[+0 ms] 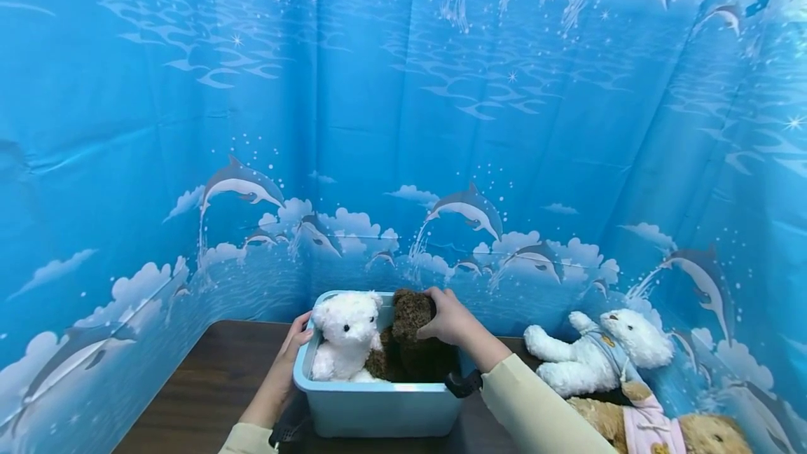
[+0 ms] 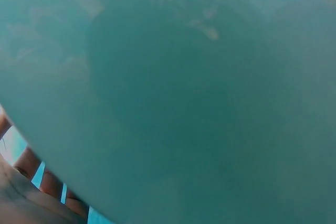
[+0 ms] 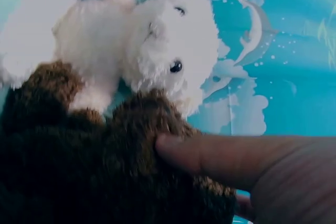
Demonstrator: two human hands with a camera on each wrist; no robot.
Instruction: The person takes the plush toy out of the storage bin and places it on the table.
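Observation:
A light blue plastic bin [image 1: 384,408] stands on the table with two plush bears inside. The white teddy bear [image 1: 347,328] sits upright at the left end, facing right. Beside it is a dark brown teddy bear [image 1: 412,314], its lower body in shadow inside the bin. My right hand [image 1: 450,317] grips the brown bear near its head; the right wrist view shows the thumb [image 3: 194,153] pressed into its fur. With my left hand [image 1: 293,349] I hold the bin's left rim, and in the left wrist view the fingers [image 2: 50,182] lie along its smooth wall.
To the right of the bin lies another white plush bear [image 1: 586,352] in a blue top. A tan plush bear [image 1: 656,426] in a pink top lies nearer, at the lower right. The dark wooden table [image 1: 202,377] ends against a blue dolphin-print curtain [image 1: 353,125].

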